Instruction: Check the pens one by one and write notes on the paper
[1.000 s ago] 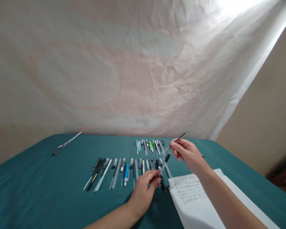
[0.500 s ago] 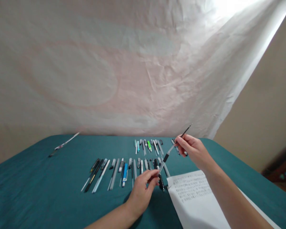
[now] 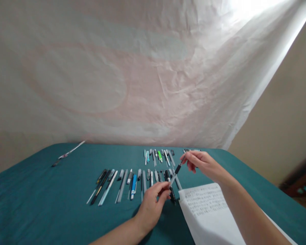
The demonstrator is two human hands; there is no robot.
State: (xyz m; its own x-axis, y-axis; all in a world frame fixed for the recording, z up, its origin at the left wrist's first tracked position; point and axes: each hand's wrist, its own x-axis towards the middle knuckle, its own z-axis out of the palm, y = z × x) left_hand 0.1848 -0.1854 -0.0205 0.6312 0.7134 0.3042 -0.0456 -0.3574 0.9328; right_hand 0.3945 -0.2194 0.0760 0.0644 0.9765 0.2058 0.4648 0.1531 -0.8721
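Note:
My left hand (image 3: pixel 151 203) is closed in a pinch on the lower end of a clear pen with a black grip (image 3: pixel 176 170), held tilted just above the table. My right hand (image 3: pixel 202 162) is closed on the pen's upper end, fingers pressed together. Under both hands lies a near row of several pens (image 3: pixel 122 183). Behind it is a shorter far row of pens (image 3: pixel 158 156), one of them green.
A teal cloth covers the table (image 3: pixel 40 204). White sheets of paper with handwriting (image 3: pixel 206 207) lie at the front right under my right forearm. A lone pen (image 3: pixel 66 155) rests at the far left edge. A creased white sheet (image 3: pixel 142 75) hangs behind.
The thin dark refill that stuck out above my right hand no longer shows. My right hand has come down and left toward the pen's upper end. My left hand stays put.

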